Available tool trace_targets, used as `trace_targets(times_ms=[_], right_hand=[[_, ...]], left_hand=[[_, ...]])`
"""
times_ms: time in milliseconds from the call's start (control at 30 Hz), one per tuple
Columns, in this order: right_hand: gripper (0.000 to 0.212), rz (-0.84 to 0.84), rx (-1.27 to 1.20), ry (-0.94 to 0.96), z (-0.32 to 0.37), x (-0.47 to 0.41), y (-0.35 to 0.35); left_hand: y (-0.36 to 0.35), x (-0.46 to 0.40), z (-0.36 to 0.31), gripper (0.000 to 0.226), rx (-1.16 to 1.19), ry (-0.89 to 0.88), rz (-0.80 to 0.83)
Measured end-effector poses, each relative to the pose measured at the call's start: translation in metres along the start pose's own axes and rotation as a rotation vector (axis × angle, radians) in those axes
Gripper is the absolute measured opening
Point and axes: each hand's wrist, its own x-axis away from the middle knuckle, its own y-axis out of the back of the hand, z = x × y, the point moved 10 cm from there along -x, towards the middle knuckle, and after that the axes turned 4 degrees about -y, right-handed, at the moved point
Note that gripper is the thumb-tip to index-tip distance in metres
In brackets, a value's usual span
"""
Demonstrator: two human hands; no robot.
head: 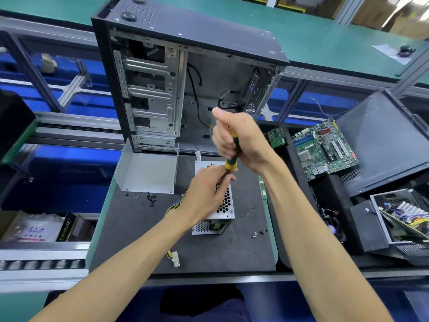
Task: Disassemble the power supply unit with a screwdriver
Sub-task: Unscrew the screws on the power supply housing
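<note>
Power supply unit (216,205) at frame centre, long axis running up-frame. Right hand (241,140) fisted round screwdriver (232,156) directly above; left hand (206,189), nearer, fingers pinching the shaft against the top grille.

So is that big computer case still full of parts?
No. The computer case stands open and mostly bare inside, with only a few loose cables, while a motherboard lies outside it to the right.

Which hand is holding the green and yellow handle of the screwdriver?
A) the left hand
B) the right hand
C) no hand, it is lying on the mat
B: the right hand is curled round the handle of the screwdriver, held upright over the power supply unit, while the left hand pinches the shaft lower down.
</note>
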Motion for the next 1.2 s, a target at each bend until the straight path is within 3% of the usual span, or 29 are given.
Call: trace_targets(times_ms=[167, 233, 300, 367, 467, 533, 600, 733, 867, 933, 1000, 1067, 1200], right_hand=[[0.03, -0.517, -0.014, 0.284, 0.018, 0.027, 0.029], [0.035, -0.626, 0.038, 0.308, 0.017, 0.036, 0.03], [0.044, -0.699, 0.105, 0.308, 0.016, 0.042, 0.03], [0.051, -0.645, 0.065, 0.305, 0.016, 0.036, 0.033], [0.052, -0.234, -0.053, 0.155, 0.012, 0.009, 0.02], [0.049, -0.059, -0.092, 0.065, 0.008, 0.003, 0.013], [0.044, -0.094, -0.063, 0.061, 0.006, 0.002, 0.018], [0.026, -0.373, -0.03, 0.253, 0.012, 0.022, 0.037], [0.038, -0.575, 0.024, 0.285, 0.009, 0.04, 0.04], [0.046, -0.493, -0.06, 0.234, 0.009, 0.033, 0.038], [0.047, -0.3, -0.124, 0.13, 0.007, 0.02, 0.031], [0.048, -0.153, -0.141, 0.049, 0.004, 0.013, 0.024], [0.059, -0.131, -0.072, 0.045, 0.007, 0.012, 0.026]], left_hand=[[0.001, -0.003, -0.003, 0.013, -0.003, -0.003, -0.046], [0.006, -0.004, -0.01, 0.024, -0.013, -0.015, -0.078], [0.005, -0.006, -0.014, 0.018, -0.004, -0.007, -0.075], [0.001, -0.005, -0.008, 0.011, 0.01, 0.026, -0.066], [-0.001, -0.002, 0.005, 0.012, 0.023, 0.084, -0.069], [0.002, -0.003, 0.008, 0.013, 0.026, 0.087, -0.075], [0.004, -0.004, 0.007, 0.014, 0.032, 0.09, -0.081], [0.007, -0.009, 0.008, 0.017, 0.038, 0.1, -0.095], [0.002, -0.014, 0.005, 0.019, 0.041, 0.1, -0.044], [0.002, -0.014, 0.001, 0.018, 0.045, 0.082, -0.027], [-0.001, -0.014, -0.001, 0.009, 0.056, 0.047, 0.047], [-0.005, -0.015, -0.003, 0.017, 0.077, 0.019, 0.153], [0.001, -0.024, 0.002, 0.02, 0.122, 0.068, 0.202]])
